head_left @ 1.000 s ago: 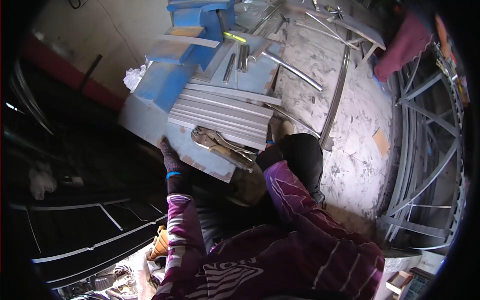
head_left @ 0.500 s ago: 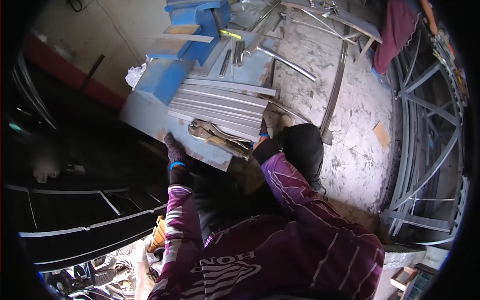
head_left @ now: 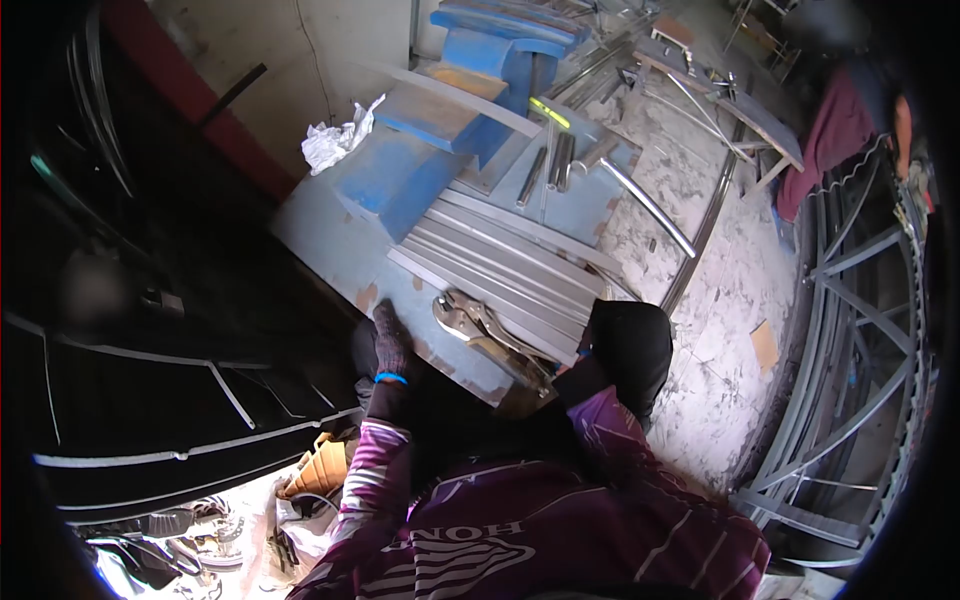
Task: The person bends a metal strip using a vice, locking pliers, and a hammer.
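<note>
My left hand [head_left: 391,342], in a dark knit glove with a blue band at the wrist, rests at the near edge of the metal work table [head_left: 330,245]. Its fingers are stretched out and hold nothing visible. My right hand [head_left: 586,349] is by the right end of several grey metal bars [head_left: 500,262] lying side by side; my raised knee and sleeve hide most of it, fingers included. A pair of locking pliers [head_left: 462,318] lies between my hands, in front of the bars.
A blue metal block [head_left: 395,180] stands on the table, with a flat strip [head_left: 460,95] across it. Behind the bars lie short tubes [head_left: 560,165], a hammer [head_left: 640,198] and a yellow-green marker-like item [head_left: 549,112]. Metal frames [head_left: 860,330] stand at right, near another person's maroon clothing [head_left: 828,135].
My view has shifted, so the table and its items appear lower and further right. My right hand is now mostly hidden behind my knee. The left stays at the table edge.
</note>
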The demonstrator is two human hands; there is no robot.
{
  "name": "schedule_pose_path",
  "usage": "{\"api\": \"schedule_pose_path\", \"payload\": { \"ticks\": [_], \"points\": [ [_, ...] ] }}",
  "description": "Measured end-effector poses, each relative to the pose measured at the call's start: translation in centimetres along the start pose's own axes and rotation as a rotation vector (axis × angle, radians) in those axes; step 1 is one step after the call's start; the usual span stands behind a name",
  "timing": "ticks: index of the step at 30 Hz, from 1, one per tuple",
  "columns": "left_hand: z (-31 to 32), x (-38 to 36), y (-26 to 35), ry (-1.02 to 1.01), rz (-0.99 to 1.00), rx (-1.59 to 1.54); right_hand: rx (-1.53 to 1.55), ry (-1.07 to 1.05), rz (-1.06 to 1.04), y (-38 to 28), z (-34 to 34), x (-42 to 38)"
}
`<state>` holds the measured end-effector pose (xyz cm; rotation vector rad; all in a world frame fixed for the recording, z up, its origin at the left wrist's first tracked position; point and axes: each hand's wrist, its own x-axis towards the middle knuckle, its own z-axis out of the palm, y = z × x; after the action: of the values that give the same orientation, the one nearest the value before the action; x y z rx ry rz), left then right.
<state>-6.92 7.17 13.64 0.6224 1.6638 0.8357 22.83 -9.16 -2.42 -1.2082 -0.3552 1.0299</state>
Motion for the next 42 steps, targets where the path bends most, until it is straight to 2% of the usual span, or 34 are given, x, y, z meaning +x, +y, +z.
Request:
{"api": "schedule_pose_path", "payload": {
  "ticks": [3, 4, 5, 6, 7, 9, 10, 11, 13, 14, 15, 16, 17, 18, 20, 23, 24, 26, 29, 32, 33, 35, 37, 39, 41, 42],
  "points": [
    [-1.5, 6.1, -7.5, -0.206, 0.132, -0.418, -0.174, 0.023, -0.054, -0.7, 2.3, 3.2],
    [-2.2, 6.1, -8.5, -0.209, 0.116, -0.409, -0.233, 0.037, -0.067, -0.5, 0.5, 2.3],
    [-2.9, 5.8, -9.5, -0.180, 0.477, -0.040, -0.297, 0.050, -0.075, -0.2, 1.8, 3.4],
    [-3.0, 5.0, -9.6, -0.150, 0.832, 0.331, -0.363, 0.059, -0.089, -0.8, 0.0, 2.9],
    [-3.4, 4.4, -9.3, -0.158, 0.819, 0.327, -0.429, 0.064, -0.106, -0.5, -0.3, 3.8],
    [-4.5, 1.1, -5.7, -0.220, 0.858, 0.566, -0.553, 0.079, -0.138, -0.3, -0.4, 5.8],
    [-6.7, 4.1, -8.2, -0.227, 0.847, 0.783, -0.608, 0.087, -0.158, -0.8, -0.9, 6.0],
    [-6.8, 3.6, -7.7, -0.235, 0.854, 0.784, -0.659, 0.094, -0.185, -1.0, -0.9, 6.8],
    [-6.8, 1.5, -5.7, -0.116, 1.000, 0.889, -0.764, 0.110, -0.229, -0.7, -3.8, 4.8],
    [-5.8, 0.4, -5.7, -0.070, 0.779, 0.314, -0.768, 0.121, -0.216, -3.3, -1.5, 2.1],
    [-5.7, -3.3, -2.9, -0.109, 0.700, 0.222, -0.346, 0.088, -0.090, -9.4, -2.6, 1.8],
    [-5.9, -5.2, -1.3, -0.022, 0.797, 0.322, 0.079, 0.068, 0.039, -14.0, -1.8, 0.5],
    [-5.7, -5.8, -0.1, 0.070, 0.912, 0.410, 0.510, 0.040, 0.144, -16.7, 2.5, -2.3],
    [-5.6, -5.8, 0.4, 0.067, 0.918, 0.408, 0.513, 0.039, 0.137, -17.2, 2.2, -2.3],
    [-6.0, -6.2, 0.8, -0.078, 1.065, 0.405, 0.141, 0.139, -0.097, -18.0, 0.4, -3.5],
    [-4.4, -9.0, 0.8, -0.249, 1.121, 0.393, 0.123, 0.036, -0.142, -18.9, -1.7, -6.2],
    [-4.0, -10.0, 0.6, -0.315, 1.146, 0.416, 0.083, 0.114, -0.145, -19.6, -0.3, -8.2],
    [-3.6, -11.4, -0.2, -0.476, 1.205, 0.419, -0.025, 0.112, -0.169, -20.8, 1.4, -11.5],
    [-2.7, -13.4, 0.7, -0.581, 1.367, 0.301, -0.184, -0.006, -0.236, -23.0, 4.2, -13.0],
    [-2.6, -13.2, 1.8, -0.630, 1.360, 0.296, -0.405, -0.162, -0.401, -24.8, 6.8, -14.0],
    [-2.7, -13.1, 1.9, -0.669, 1.333, 0.323, -0.405, -0.154, -0.384, -25.6, 7.7, -14.4],
    [-3.2, -12.7, 1.7, -0.680, 1.264, 0.315, -0.811, -0.173, -0.460, -26.2, 9.0, -14.9],
    [-4.0, -12.8, 1.3, -0.645, 1.231, 0.344, -0.745, -0.203, -0.484, -25.8, 9.6, -14.8],
    [-4.4, -12.3, -0.1, -0.628, 1.238, 0.377, -1.129, -0.230, -0.605, -25.8, 10.3, -14.8],
    [-5.3, -12.4, -1.6, -0.748, 0.970, 0.366, -1.153, -0.217, -0.534, -24.1, 12.2, -15.0],
    [-5.3, -12.6, -2.4, -0.776, 0.942, 0.342, -1.316, -0.280, -0.692, -22.3, 12.7, -14.5]
  ]
}}
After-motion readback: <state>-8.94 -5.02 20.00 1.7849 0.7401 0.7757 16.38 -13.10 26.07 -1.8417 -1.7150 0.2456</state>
